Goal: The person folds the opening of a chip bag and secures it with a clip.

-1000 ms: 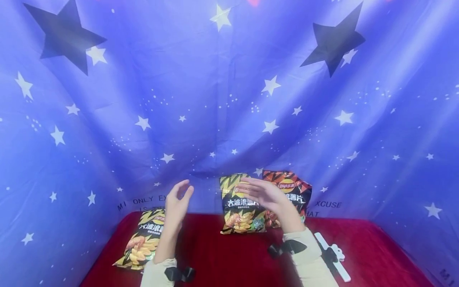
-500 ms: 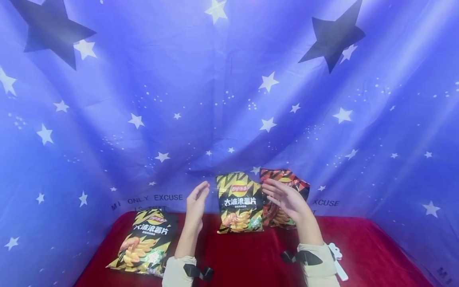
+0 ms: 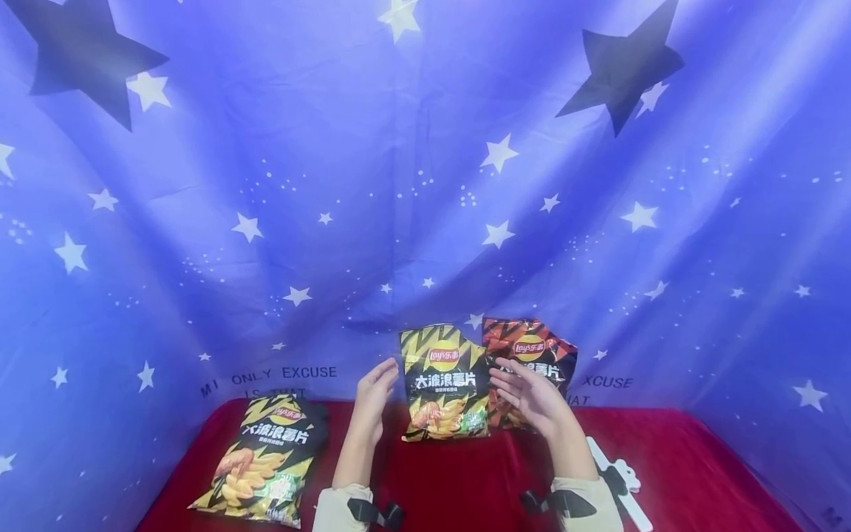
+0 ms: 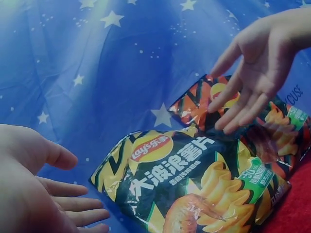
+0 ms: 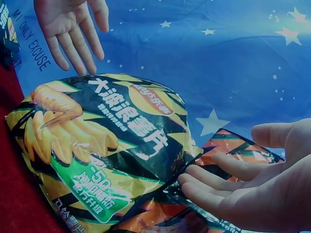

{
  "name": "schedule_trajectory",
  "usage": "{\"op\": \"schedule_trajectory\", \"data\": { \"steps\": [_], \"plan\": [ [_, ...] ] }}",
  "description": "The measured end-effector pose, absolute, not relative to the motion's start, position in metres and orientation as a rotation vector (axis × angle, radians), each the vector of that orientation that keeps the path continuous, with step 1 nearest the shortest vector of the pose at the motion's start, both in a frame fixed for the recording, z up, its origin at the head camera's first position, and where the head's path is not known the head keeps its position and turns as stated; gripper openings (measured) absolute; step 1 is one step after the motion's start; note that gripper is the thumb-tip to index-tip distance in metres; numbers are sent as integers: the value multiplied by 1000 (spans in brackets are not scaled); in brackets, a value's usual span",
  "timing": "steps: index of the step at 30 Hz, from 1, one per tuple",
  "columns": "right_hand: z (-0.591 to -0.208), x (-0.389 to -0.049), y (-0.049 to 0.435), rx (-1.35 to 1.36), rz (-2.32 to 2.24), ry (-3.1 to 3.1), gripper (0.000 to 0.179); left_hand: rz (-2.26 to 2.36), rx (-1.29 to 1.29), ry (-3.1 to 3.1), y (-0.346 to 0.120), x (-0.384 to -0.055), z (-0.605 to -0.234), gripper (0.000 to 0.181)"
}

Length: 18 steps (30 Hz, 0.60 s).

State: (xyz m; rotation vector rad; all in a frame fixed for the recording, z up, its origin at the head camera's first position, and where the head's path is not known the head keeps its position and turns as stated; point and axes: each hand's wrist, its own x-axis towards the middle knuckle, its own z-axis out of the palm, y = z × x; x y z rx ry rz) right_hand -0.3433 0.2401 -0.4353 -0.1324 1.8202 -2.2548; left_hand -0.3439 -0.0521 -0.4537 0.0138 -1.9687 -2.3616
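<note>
A yellow-and-black bag of Lay's potato chips (image 3: pixel 444 384) stands upright at the back of the table. My left hand (image 3: pixel 374 399) is held at its left side, fingers straight and palm turned toward it. On the other side, my right hand (image 3: pixel 532 399) has its fingers spread near the bag's right edge. That hand overlaps a red-and-black bag of chips (image 3: pixel 528 347) in the head view and hides part of its front. In the left wrist view, the fingers (image 4: pixel 73 204) of my left hand are relaxed, just beside the yellow bag. Both palms hold nothing.
Another yellow-and-black bag of chips (image 3: pixel 262 462) lies at the left of the red cloth-covered table (image 3: pixel 459 488). A white bar-shaped piece with a scalloped side (image 3: pixel 625 480) lies at the right, beside my sleeve. A blue starry curtain (image 3: pixel 332 185) hangs directly behind.
My left hand has moved right, from beside the left bag to the middle bag's left side. My right hand has moved right and slightly down, off the middle bag's front. The bags stay put.
</note>
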Motion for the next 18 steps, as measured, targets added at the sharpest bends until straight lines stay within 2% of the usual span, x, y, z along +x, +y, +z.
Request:
{"op": "schedule_trajectory", "data": {
  "steps": [10, 18],
  "plan": [
    [-447, -347, 238, -90, -2224, 1807, 64, -2496, -61, -2073, -62, -349, -462, 55],
    [-456, -348, 236, -94, -2182, 1825, 62, -2506, -40, -2100, -68, -346, -467, 48]
  ]
}}
